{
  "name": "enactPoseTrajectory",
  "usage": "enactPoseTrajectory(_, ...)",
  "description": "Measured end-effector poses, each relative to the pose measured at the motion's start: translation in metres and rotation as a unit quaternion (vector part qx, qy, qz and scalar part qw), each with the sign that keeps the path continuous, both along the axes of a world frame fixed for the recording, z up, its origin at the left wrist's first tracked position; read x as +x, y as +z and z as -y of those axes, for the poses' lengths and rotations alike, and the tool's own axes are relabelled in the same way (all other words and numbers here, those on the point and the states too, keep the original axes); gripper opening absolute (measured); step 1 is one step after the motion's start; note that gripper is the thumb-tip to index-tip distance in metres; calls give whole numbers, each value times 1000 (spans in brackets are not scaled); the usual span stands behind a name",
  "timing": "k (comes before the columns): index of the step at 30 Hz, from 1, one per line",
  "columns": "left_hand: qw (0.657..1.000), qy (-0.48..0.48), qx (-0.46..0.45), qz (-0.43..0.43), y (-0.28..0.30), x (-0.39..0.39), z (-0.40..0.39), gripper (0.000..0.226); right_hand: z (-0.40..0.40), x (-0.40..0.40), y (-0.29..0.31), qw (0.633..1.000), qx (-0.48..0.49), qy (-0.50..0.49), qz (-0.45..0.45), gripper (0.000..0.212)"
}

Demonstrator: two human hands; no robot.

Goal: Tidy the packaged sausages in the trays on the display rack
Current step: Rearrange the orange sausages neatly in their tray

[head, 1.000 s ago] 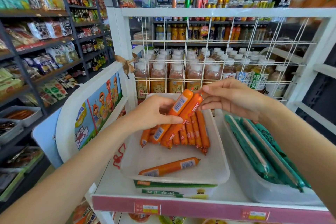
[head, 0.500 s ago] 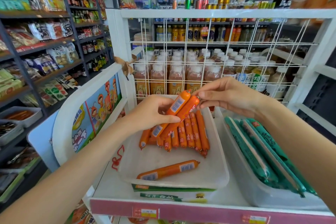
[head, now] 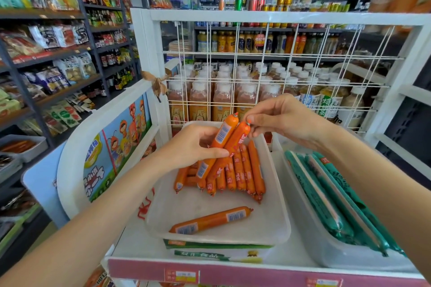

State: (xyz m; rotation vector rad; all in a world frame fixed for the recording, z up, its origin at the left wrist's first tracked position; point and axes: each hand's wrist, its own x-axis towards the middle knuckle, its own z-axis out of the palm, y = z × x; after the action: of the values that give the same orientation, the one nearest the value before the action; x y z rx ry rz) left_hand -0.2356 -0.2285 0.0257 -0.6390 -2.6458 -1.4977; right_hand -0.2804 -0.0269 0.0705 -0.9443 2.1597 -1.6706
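From the head camera, the left hand (head: 193, 147) grips two orange sausages (head: 219, 147) side by side, thumb curled across them, their far ends raised above the white tray (head: 275, 223). The right hand (head: 286, 121) pinches the metal clip at the tip of the right-hand one. Under them a row of orange sausages (head: 242, 172) lies packed toward the tray's far right corner, and a single sausage (head: 211, 220) lies crosswise near the front edge. The tray rests on a green and white box (head: 210, 251) on the rack shelf (head: 140, 247). Just beside it, toward the shelf's right edge, a clear tray (head: 310, 235) holds long green sausages (head: 338, 202).
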Motion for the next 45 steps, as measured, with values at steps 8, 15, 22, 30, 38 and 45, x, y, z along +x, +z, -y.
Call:
enactPoseTrajectory(8,995,42,-84,-45,5,0,-2,28,6,0,10,999,43,-17,25,29)
enactPoseTrajectory(15,995,42,-84,-47,5,1,-1,28,5,-4,11,998,27,13,56,15)
enactPoseTrajectory(22,992,107,58,17,8,-16,4,22,2,-12,0,994,-39,-58,80,19)
enactPoseTrajectory(30,831,192,468,232,15,-40,10,9,11,1,-23,997,76,31,-11,62)
enactPoseTrajectory(38,831,175,469,244,15,-42,8,19,13,5,-26,999,-20,21,-22,48)
enactPoseTrajectory(45,814,169,494,255,14,-39,11,19,15,5,-26,999,-25,37,-30,53)
